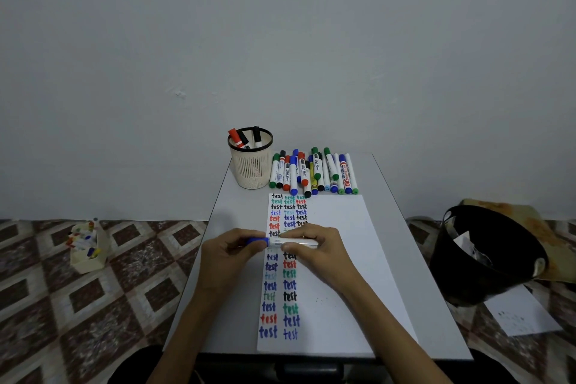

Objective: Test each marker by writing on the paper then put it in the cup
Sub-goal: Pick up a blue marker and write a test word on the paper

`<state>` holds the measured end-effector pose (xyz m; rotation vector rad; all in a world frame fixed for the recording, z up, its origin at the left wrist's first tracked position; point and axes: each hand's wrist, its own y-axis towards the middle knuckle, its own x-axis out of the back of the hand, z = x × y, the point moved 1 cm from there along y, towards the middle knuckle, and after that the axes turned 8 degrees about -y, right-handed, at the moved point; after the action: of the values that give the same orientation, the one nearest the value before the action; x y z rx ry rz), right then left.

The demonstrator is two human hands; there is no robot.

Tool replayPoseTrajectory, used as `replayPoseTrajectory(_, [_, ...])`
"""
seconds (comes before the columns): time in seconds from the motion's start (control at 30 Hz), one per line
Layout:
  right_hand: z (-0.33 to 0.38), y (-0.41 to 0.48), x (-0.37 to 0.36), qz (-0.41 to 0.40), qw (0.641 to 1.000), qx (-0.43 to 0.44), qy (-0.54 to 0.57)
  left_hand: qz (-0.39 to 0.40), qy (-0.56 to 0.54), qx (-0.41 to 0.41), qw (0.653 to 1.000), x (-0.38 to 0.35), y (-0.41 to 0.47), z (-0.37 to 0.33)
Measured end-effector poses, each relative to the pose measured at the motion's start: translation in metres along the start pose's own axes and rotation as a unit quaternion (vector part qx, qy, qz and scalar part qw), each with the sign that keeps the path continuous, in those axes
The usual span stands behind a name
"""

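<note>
1. a white marker with a blue cap (276, 241) is held flat over the white paper (343, 274).
2. the cap is gripped by the left hand (232, 251).
3. the body is gripped by the right hand (314, 248).

Gripping marker (282, 242) level over paper (343, 259): left hand (229, 254) on blue cap (258, 241), right hand (314, 248) on barrel (300, 241); cup (251, 165) beyond paper.

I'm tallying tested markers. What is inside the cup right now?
Sticking out of the cup are a red-capped marker and two black-capped markers. Their lower ends, and anything shorter, are mostly hidden by its slatted wall.
</note>
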<state>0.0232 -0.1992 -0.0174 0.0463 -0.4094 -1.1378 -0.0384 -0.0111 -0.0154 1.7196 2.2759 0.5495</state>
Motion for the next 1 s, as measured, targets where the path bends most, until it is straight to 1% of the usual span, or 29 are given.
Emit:
replayPoseTrajectory(0.1, [0.001, -0.001, 0.0, 0.008, 1.0, -0.004, -0.019, 0.016, 0.014, -0.021, 1.0, 0.002, 0.002, 0.0])
replayPoseTrajectory(0.33, [0.003, -0.001, 0.0, 0.003, 1.0, 0.001, -0.021, 0.037, 0.06, -0.085, 0.994, 0.004, 0.003, -0.002])
replayPoseTrajectory(0.47, [0.002, 0.0, -0.001, 0.0, 0.998, 0.017, -0.064, 0.039, 0.066, -0.111, 0.991, 0.004, 0.004, -0.001])
replayPoseTrajectory(0.5, [0.003, 0.001, -0.001, -0.002, 0.996, 0.024, -0.089, 0.036, 0.066, -0.114, 0.991, 0.003, 0.004, 0.0])
replayPoseTrajectory(0.57, [0.007, 0.004, -0.001, 0.004, 0.981, 0.063, -0.183, 0.035, 0.069, -0.124, 0.989, 0.002, 0.004, 0.0])
replayPoseTrajectory(0.63, [0.014, 0.006, -0.004, 0.028, 0.952, 0.118, -0.282, 0.043, 0.088, -0.147, 0.984, -0.001, 0.004, 0.0])
replayPoseTrajectory(0.67, [0.019, 0.008, -0.007, 0.037, 0.939, 0.142, -0.312, 0.04, 0.097, -0.154, 0.983, -0.002, 0.004, 0.0])
replayPoseTrajectory(0.77, [0.032, 0.023, -0.009, 0.047, 0.912, 0.177, -0.367, 0.015, 0.114, -0.119, 0.986, -0.003, 0.004, 0.003])
replayPoseTrajectory(0.87, [0.04, 0.056, -0.003, 0.019, 0.883, 0.163, -0.44, 0.025, 0.205, -0.033, 0.978, -0.005, 0.005, 0.011])
replayPoseTrajectory(0.93, [0.049, 0.083, 0.004, -0.037, 0.89, 0.155, -0.427, 0.057, 0.287, 0.018, 0.956, -0.007, 0.007, 0.02])
replayPoseTrajectory(1.0, [0.067, 0.108, 0.009, -0.112, 0.909, 0.16, -0.368, 0.092, 0.371, 0.033, 0.923, -0.01, 0.008, 0.026])
